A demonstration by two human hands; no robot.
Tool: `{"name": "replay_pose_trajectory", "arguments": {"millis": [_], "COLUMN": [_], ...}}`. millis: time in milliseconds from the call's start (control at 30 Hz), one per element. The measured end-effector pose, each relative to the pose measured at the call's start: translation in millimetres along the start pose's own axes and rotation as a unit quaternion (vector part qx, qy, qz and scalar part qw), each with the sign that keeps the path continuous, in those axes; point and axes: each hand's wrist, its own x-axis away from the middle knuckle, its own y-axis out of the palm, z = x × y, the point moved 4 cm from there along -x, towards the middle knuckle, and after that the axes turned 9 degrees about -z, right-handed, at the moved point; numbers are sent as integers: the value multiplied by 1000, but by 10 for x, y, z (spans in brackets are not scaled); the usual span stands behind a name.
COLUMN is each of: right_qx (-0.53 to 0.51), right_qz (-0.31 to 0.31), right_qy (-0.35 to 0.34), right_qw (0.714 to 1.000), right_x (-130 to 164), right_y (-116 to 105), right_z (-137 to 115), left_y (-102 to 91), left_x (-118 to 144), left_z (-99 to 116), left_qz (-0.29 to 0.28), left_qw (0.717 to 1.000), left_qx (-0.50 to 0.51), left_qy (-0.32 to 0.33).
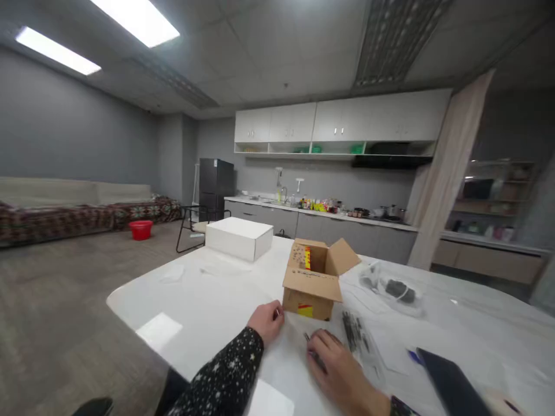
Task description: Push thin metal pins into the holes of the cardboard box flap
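Note:
An open brown cardboard box (pixel 309 284) with red and yellow marks stands on the white table (pixel 208 294), its flaps spread outward. Beside its near left corner is my left hand (pixel 266 322), fingers curled closed; what they hold, if anything, is hidden. My right hand (pixel 332 361) rests low over the table in front of the box. Its fingers are wrapped round a thin, dark, pen-like object (pixel 307 337), with only the tip and a little of the body showing. Just right of that hand lies a clear plastic bag of several dark, slim sticks (pixel 358 335).
A closed white box (pixel 238 237) sits at the table's far left. Clear plastic packaging with a dark item and pale cord (pixel 399 290) lies to the right. A dark flat tablet-like device (pixel 451 381) is near the right front. Beyond are a chair (pixel 199 225) and kitchen counter.

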Motion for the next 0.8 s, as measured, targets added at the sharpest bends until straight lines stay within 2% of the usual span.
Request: {"name": "replay_pose_trajectory", "arguments": {"millis": [233,567,800], "right_qx": [73,81,75], "right_qz": [35,-17,-28], "right_qy": [24,68,66], "right_qw": [996,994,995], "right_x": [-3,-25,-37], "right_y": [-86,-101,-74], "right_z": [13,14,30], "left_y": [-24,-36,-27], "left_x": [-2,-4,-8], "left_z": [78,76,75], "left_qz": [-15,-13,-15], "left_qw": [1000,1000,1000], "left_qx": [-3,1,5], "left_qy": [-10,-17,-14]}}
